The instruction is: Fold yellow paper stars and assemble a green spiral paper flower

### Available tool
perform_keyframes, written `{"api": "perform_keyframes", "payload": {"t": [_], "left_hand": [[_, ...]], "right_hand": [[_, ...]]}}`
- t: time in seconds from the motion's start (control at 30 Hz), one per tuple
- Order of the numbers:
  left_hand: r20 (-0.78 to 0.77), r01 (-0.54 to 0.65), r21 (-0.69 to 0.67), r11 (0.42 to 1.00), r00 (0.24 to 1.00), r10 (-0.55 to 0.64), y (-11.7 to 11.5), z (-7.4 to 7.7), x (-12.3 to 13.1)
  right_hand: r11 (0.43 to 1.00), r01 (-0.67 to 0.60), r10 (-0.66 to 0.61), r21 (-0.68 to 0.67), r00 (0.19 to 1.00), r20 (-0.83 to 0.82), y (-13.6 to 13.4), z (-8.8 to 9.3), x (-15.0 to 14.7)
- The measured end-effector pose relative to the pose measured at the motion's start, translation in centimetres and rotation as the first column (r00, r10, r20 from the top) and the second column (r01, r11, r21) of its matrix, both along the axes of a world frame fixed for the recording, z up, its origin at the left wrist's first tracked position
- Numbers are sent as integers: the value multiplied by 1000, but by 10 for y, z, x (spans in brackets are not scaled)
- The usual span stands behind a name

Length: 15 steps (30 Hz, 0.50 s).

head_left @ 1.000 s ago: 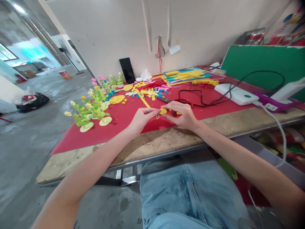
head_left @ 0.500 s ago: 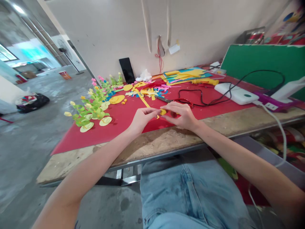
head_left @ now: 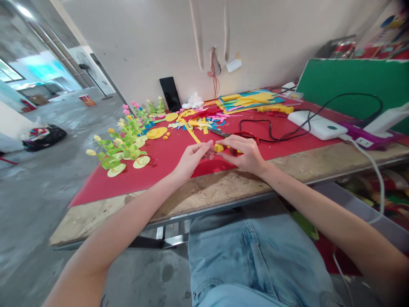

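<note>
A small folded piece of yellow paper [head_left: 219, 148] sits between my two hands, above the near edge of the red covering [head_left: 162, 175]. My right hand [head_left: 244, 152] pinches it between thumb and fingertips. Just left of it, my left hand [head_left: 194, 157] has thumb and fingers pressed together; whatever they hold is too small to make out. Behind the right hand lie scissors [head_left: 249, 136] with red handles, partly hidden. A yellow paper strip [head_left: 192, 132] runs back from the left hand's fingertips to a heap of coloured scraps [head_left: 204, 123].
Several green paper plants [head_left: 121, 147] with yellow and pink tips stand at the left, beside yellow discs [head_left: 156, 133]. A phone [head_left: 170, 94] leans on the wall. Rightward are a yellow-handled tool [head_left: 275, 109], a white power bank [head_left: 316, 125], cables and a green board [head_left: 354, 85].
My left fingertips have come away slightly left from the yellow piece, which now shows more. My right hand keeps its place with the piece in its fingers.
</note>
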<state>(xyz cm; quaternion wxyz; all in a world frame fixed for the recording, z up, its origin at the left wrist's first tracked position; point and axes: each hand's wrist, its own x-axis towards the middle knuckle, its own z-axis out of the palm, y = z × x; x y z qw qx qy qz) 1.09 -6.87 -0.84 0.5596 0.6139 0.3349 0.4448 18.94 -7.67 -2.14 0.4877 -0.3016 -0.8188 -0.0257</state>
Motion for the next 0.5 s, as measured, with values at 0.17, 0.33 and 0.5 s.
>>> {"api": "perform_keyframes", "payload": {"t": [0.17, 0.33, 0.5], "left_hand": [[-81, -25, 46, 999, 996, 28, 0, -2, -1], [-123, -50, 72, 996, 991, 59, 1, -2, -3], [-102, -78, 23, 997, 992, 80, -1, 0, -2]], "right_hand": [[1000, 23, -23, -18, 999, -24, 0, 0, 0], [1000, -1, 1, 16, 1000, -7, -1, 1, 1], [1000, 12, -13, 27, 1000, 28, 0, 0, 2]]}}
